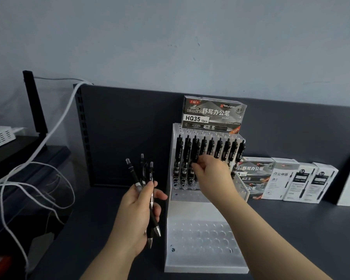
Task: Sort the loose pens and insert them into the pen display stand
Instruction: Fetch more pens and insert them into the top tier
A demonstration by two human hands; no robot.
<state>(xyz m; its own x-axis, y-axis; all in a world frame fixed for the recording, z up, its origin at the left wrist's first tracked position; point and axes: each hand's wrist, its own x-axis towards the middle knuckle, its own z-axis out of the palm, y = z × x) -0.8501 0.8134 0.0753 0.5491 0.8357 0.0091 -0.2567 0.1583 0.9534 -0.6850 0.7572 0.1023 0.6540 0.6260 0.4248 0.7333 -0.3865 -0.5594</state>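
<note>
A clear acrylic pen display stand [205, 257] stands on the dark shelf in front of me. Its upper tier holds several black pens [218, 148] upright, and the lower tier shows rows of bare holes. My left hand [137, 211] grips a bundle of three black pens [151, 190], tips pointing down, to the left of the stand. My right hand [210, 172] reaches to the upper tier and pinches one black pen [194, 150] near the row's left end, its lower part hidden by my fingers.
A pen box marked HQ35 [214, 114] sits on top of the stand. More pen boxes [287, 178] line the back panel to the right. White cables [38, 158] hang over the shelf at the left, beside a white device [0, 136].
</note>
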